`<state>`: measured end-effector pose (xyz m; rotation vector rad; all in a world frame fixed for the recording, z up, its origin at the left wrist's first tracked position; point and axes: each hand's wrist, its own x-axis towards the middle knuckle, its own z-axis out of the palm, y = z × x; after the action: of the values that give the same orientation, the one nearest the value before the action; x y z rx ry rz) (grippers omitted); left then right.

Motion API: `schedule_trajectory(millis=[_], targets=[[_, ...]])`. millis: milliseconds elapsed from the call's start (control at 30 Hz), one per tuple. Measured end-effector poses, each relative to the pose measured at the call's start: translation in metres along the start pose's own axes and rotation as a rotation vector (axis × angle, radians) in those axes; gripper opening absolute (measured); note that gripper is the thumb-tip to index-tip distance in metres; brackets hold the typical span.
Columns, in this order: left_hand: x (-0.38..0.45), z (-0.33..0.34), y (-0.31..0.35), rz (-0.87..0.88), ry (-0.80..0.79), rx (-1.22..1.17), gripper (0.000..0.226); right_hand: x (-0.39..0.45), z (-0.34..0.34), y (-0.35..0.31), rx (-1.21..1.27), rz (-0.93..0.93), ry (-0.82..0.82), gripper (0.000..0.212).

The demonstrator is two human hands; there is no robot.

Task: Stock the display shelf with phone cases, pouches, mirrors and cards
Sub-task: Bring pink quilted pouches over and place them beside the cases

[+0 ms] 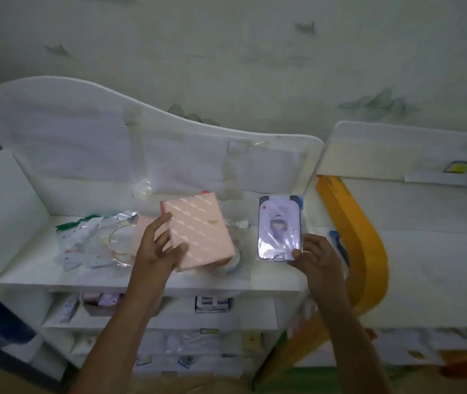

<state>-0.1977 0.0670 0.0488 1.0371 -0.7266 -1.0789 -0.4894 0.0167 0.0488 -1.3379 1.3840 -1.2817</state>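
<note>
White shelving is seen against a pale painted wall, its top shelf [27, 275] bounded by a curved back panel [84, 132] and a side wall on the left. A pink quilted pouch [199, 230] is held tilted above the shelf by the left hand [156, 248], thumb on its face and fingers curled round its left edge. A packaged phone case [280, 227] in a clear sleeve is pinched at its lower right corner by the right hand [316, 257]. Clear-wrapped packets [95, 241], one with a ring-shaped item inside, are left lying at the shelf's left. A round object under the pouch cannot be identified.

The placing step appears to be in hand, with both items brought to the top shelf but not yet released. The next move would probably call for each to be stood against the back panel.

Open room is judged to lie along the back panel behind both items; the front lip sits just below the wrists, and an orange curved panel [363, 237] closes the right end near the phone case. Lower shelves [169, 322] already hold small boxed goods.
</note>
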Motion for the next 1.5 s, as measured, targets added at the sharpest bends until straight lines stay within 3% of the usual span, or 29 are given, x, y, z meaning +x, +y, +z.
schedule_trajectory(millis=[400, 767, 1067, 1500], targets=[[-0.101, 0.121, -0.024, 0.053, -0.208, 0.062, 0.049, -0.103, -0.180, -0.006, 0.058, -0.095, 0.263, 0.029], [-0.126, 0.241, -0.048, 0.043, -0.379, 0.116, 0.041, -0.136, -0.285, 0.016, 0.096, -0.056, 0.419, 0.027], [-0.087, 0.341, -0.075, 0.083, -0.443, 0.115, 0.040, -0.073, -0.352, 0.037, 0.070, -0.036, 0.489, 0.027], [0.005, 0.426, -0.105, 0.095, -0.335, 0.080, 0.041, 0.062, -0.390, 0.065, 0.121, 0.027, 0.355, 0.042]])
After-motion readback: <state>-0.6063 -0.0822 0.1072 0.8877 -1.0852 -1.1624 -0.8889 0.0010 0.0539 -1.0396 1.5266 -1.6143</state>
